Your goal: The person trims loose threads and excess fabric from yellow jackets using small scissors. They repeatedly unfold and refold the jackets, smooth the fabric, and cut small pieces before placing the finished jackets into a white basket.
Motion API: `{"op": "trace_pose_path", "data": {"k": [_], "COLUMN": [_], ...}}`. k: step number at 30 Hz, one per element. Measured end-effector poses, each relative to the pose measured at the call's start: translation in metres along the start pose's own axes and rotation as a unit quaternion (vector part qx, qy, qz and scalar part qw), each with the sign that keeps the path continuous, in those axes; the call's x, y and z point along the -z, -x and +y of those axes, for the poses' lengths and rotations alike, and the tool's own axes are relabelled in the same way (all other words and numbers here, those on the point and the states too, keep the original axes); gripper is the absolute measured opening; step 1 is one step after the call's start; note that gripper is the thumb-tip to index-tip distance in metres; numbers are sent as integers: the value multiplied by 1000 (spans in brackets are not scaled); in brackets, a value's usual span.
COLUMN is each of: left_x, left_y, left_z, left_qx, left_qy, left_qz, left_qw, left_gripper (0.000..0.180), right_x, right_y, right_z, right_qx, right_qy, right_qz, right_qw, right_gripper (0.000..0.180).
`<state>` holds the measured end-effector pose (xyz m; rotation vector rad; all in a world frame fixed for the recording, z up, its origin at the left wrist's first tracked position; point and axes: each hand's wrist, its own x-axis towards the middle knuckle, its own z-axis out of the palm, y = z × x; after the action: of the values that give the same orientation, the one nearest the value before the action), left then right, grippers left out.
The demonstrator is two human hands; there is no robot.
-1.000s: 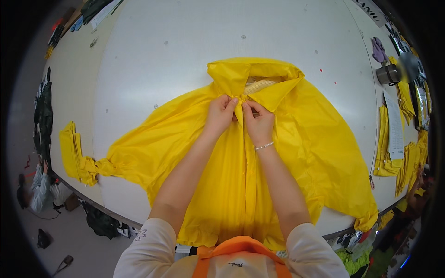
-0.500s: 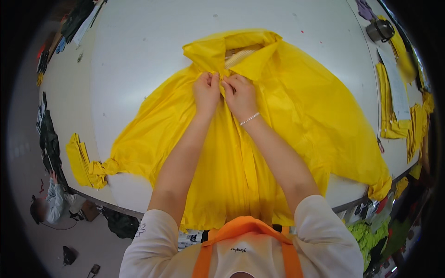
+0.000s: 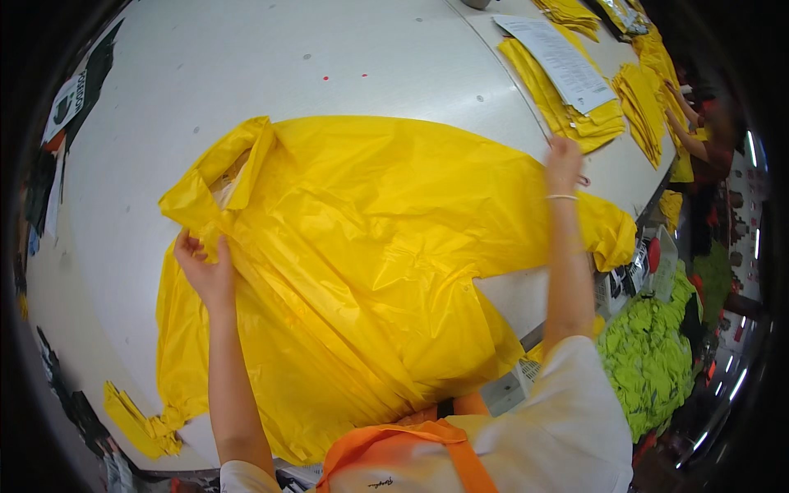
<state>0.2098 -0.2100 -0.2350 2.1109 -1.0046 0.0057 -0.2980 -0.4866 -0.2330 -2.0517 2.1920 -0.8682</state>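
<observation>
A yellow jacket [image 3: 386, 214] lies spread on the white table [image 3: 271, 49], its collar [image 3: 256, 168] turned toward the left. My left hand [image 3: 205, 271] rests at the front opening just below the collar, thumb and fingers apart. Across the jacket, my right hand [image 3: 565, 168] is reached out over the far sleeve by the table's right side. Its fingers are curled closed, and what they hold, if anything, is hidden. A small reddish loop [image 3: 584, 180] shows beside that hand.
Folded yellow pieces [image 3: 518, 62] lie at the upper right under a printed sheet [image 3: 567, 70]. A bright green heap of cloth [image 3: 645, 357] is off the table's right edge. Another person [image 3: 707, 152] stands at the far right. A folded yellow bundle [image 3: 127, 419] lies lower left.
My hands were together at the collar opening; the right has left it and reached to the right. The left stays by the collar, fingers now apart. The view has turned rightward.
</observation>
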Motion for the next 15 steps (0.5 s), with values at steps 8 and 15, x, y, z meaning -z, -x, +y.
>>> {"op": "trace_pose_path", "data": {"k": [8,15], "left_x": [-24,15], "left_y": [-56,-101], "left_z": [27,53], "left_qx": [-74,281], "left_qy": [-49,272], "left_qz": [-125,-239], "left_qw": [988,889], "left_gripper": [16,20], "right_x": [19,6], "right_y": [-24,-16], "right_z": [165,-32], "right_qx": [77,178], "right_qy": [160,-179], "right_qz": [-186,-99], "right_qw": [966,962], "right_gripper": [16,32]}}
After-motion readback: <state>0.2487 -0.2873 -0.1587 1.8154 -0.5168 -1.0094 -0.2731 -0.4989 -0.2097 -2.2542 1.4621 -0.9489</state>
